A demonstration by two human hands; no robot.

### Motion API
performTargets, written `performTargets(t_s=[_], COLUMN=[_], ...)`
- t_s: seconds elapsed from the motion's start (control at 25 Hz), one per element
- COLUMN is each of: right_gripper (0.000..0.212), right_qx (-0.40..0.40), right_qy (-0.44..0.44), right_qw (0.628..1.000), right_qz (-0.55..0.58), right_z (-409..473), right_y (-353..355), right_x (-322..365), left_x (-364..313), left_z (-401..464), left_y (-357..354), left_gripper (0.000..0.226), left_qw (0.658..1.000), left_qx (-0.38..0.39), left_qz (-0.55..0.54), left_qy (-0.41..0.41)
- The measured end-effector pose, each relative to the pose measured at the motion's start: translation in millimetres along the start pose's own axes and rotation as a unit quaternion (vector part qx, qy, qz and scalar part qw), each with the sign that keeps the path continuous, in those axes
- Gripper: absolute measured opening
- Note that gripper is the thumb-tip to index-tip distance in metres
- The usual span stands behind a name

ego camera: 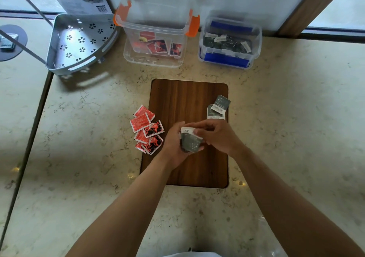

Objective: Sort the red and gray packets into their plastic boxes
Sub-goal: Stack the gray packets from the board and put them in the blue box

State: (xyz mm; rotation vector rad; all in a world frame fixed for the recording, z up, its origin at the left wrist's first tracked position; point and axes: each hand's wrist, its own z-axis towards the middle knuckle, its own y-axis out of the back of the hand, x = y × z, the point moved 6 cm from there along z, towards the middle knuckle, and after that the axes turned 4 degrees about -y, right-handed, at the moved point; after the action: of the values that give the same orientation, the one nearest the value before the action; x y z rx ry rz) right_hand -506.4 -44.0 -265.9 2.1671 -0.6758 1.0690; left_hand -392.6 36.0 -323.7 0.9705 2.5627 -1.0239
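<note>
Both hands, L hand (173,148) & R hand (215,136), gripping gray packets (190,141), prob. several; above board (187,102)

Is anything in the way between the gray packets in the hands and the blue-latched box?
Nothing visible. The gray packets, held between the left hand and right hand, have bare board and counter ahead; two loose gray packets lie near that line. The blue-latched box has no lid on.

Red packets (147,129); gray dotted packets (218,106); brown woodgrain board (183,98).
</note>
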Motion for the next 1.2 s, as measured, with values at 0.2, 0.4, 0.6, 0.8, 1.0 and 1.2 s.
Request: performTargets(t_s=[0.2,0.4,0.6,0.8,1.0,1.2], right_gripper=[0.02,0.064,0.077,0.04,0.022,0.022], right_qx=[-0.239,-0.219,-0.121,-0.218,-0.295,-0.093], right_qy=[-0.046,-0.04,-0.041,-0.034,-0.066,-0.07], right_qw=[0.97,0.954,0.926,0.933,0.934,0.992], right_qz=[-0.023,-0.199,-0.355,-0.284,-0.189,0.045], right_z=[21,44,51,36,14,5], right_y=[40,66,59,80,96,36], right_x=[-12,-21,-25,-28,-30,-6], left_x=[6,-1,1,1,-7,-10], left_z=[4,3,5,2,-2,3], left_y=[-4,-7,-2,-5,-13,-26], left_gripper=[0.042,0.03,0.061,0.059,0.038,0.053], left_qw=[0.998,1.0,0.999,0.997,0.997,0.996], left_qx=[-0.011,0.021,0.026,0.038,0.015,0.012], left_qz=[0.057,-0.015,-0.025,-0.056,-0.08,-0.088], left_qy=[0.02,0.005,0.031,0.025,-0.013,-0.02])
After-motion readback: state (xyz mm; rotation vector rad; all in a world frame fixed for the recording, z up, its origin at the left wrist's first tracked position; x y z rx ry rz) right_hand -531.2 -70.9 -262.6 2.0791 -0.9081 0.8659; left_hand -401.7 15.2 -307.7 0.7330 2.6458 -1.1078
